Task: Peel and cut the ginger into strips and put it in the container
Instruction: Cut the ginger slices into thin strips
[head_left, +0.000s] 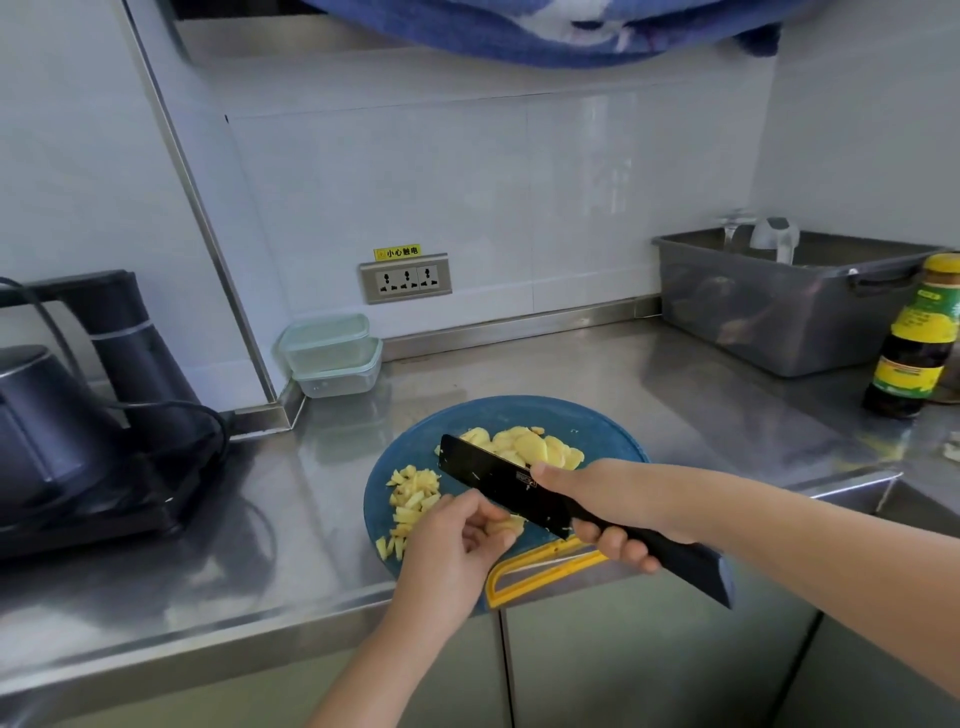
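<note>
A round blue cutting board (597, 423) lies at the counter's front edge. Yellow ginger slices (530, 446) are fanned out at its back, and a pile of cut ginger strips (410, 493) lies on its left. My right hand (608, 504) grips the handle of a black knife (498, 480), thumb on the blade, which is tilted above the board. My left hand (457, 540) pinches a small stack of ginger slices (506, 526) just under the blade. Two stacked clear containers (332, 356) with lids stand against the back wall to the left.
A yellow peeler (540, 569) lies at the board's near edge. A black appliance with cords (78, 431) fills the left counter. A grey bin (779, 306) and a dark sauce bottle (917, 338) stand at the right. A wall socket (405, 278) is behind.
</note>
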